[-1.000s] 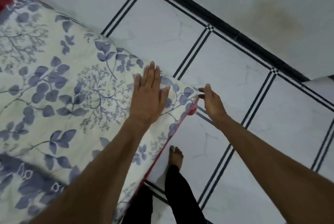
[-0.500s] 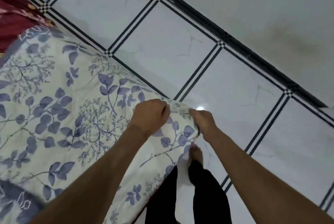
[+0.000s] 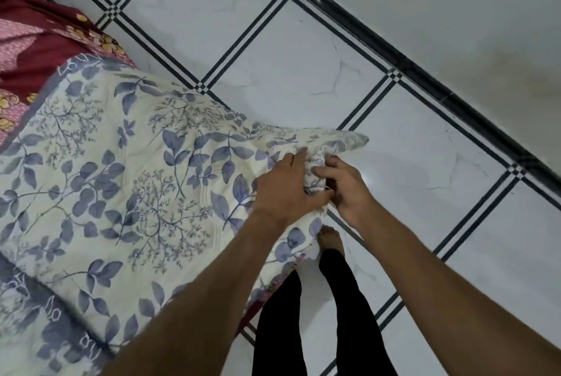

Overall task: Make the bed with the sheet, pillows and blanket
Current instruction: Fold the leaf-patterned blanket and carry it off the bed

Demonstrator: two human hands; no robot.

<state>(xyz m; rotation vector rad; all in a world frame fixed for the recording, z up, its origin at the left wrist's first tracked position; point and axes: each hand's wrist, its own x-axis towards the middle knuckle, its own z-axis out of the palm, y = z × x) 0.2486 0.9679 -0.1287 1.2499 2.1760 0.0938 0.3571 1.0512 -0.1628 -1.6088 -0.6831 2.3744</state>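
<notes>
A cream blanket printed with blue leaves covers the bed on the left. Its near corner is lifted off the bed and sticks out over the floor. My left hand grips the bunched cloth at that corner from the left. My right hand holds the same bunch from the right, fingers curled into the fabric. A red and pink sheet with yellow flowers shows beyond the blanket at the upper left.
White floor tiles with dark double lines lie beside the bed. A black skirting strip runs along the white wall at the upper right. My legs in black trousers and a bare foot stand against the bed's edge.
My left hand went from lying flat on the blanket to gripping its corner. My right hand joined it, and both have pulled the corner up and out over the floor.
</notes>
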